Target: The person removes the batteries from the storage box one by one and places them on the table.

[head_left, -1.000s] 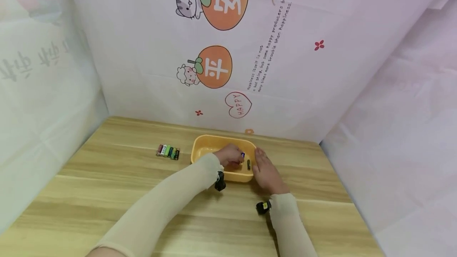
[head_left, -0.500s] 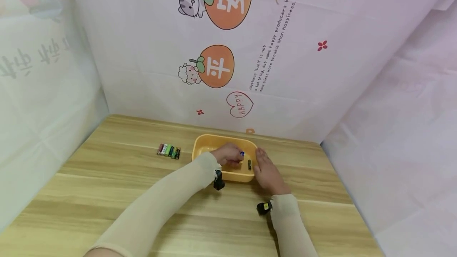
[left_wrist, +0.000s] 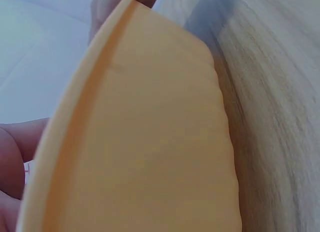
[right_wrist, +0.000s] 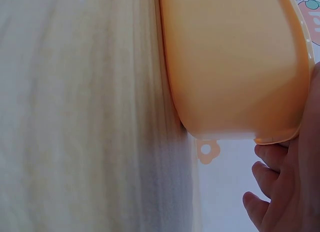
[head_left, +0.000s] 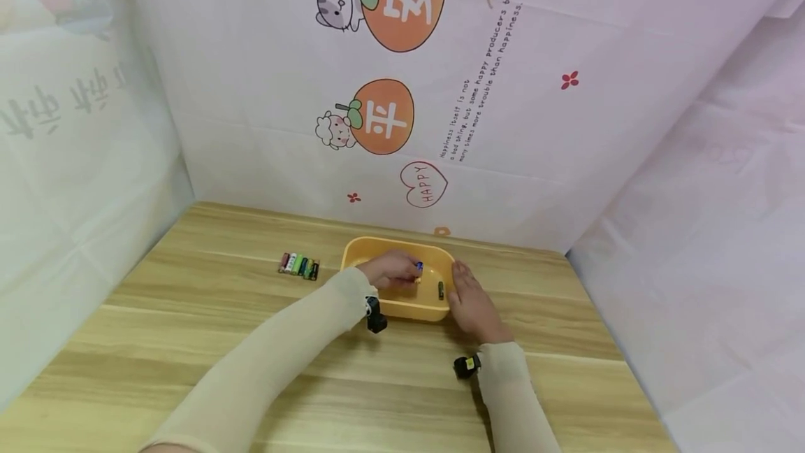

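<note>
My left hand [head_left: 395,268] reaches into a yellow plastic basin [head_left: 391,308] and pinches a blue battery [head_left: 419,267] between thumb and fingers. To the right of it, a dark green battery [head_left: 441,291] lies on the basin floor. My right hand [head_left: 473,307] rests with its fingers extended along the outside of the basin's right end. The right wrist view shows those fingers [right_wrist: 267,179] at the rim. In the left wrist view the basin's outer wall [left_wrist: 150,122] covers most of the left hand, leaving a few fingers visible past the rim.
Several batteries [head_left: 298,265] lie side by side in a row on the wooden table [head_left: 352,390], left of the basin. A printed white cloth [head_left: 503,187] hangs right behind the table's far edge, with more cloth at both sides.
My left hand has shifted left inside the basin, and the blue battery has moved left with it. The dark green battery stays in place. My right hand stays at the basin's right end.
</note>
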{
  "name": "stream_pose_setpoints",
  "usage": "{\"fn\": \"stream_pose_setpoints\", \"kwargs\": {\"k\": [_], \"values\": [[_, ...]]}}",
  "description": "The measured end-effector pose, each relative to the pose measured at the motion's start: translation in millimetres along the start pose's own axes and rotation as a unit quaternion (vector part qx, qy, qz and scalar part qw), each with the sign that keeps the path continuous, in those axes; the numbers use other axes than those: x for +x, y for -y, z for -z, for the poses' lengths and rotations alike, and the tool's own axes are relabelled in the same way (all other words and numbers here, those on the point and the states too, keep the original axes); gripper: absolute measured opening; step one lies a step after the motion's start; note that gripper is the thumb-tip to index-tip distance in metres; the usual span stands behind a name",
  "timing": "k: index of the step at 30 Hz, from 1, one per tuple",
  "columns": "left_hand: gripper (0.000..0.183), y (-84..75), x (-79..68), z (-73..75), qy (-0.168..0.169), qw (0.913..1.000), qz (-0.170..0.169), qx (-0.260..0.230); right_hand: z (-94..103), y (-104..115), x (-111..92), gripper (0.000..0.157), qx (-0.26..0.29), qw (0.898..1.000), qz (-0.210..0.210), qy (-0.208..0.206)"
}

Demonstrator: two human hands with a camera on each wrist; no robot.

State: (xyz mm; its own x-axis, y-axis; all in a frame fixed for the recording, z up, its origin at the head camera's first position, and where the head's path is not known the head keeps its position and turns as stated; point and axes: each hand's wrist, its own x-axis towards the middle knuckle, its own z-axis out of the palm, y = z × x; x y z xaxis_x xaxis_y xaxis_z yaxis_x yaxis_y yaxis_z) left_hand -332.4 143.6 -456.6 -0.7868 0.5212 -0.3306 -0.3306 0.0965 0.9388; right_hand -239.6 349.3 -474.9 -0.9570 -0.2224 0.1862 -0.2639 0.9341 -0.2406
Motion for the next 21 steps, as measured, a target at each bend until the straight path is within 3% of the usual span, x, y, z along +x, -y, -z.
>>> {"fn": "stream_pose_setpoints", "kwargs": {"k": [14,21], "values": [[0.046,-9.1,-41.6,24.2,0.033,0.9971,-0.039,-0.056,5.3,4,0,0.056,0.009,1.000,-0.006,0.000],[0.046,-12.9,-65.5,47.4,0.035,0.9948,-0.055,-0.078,0.3,2,-1,0.057,0.003,1.000,-0.011,0.014]]}}
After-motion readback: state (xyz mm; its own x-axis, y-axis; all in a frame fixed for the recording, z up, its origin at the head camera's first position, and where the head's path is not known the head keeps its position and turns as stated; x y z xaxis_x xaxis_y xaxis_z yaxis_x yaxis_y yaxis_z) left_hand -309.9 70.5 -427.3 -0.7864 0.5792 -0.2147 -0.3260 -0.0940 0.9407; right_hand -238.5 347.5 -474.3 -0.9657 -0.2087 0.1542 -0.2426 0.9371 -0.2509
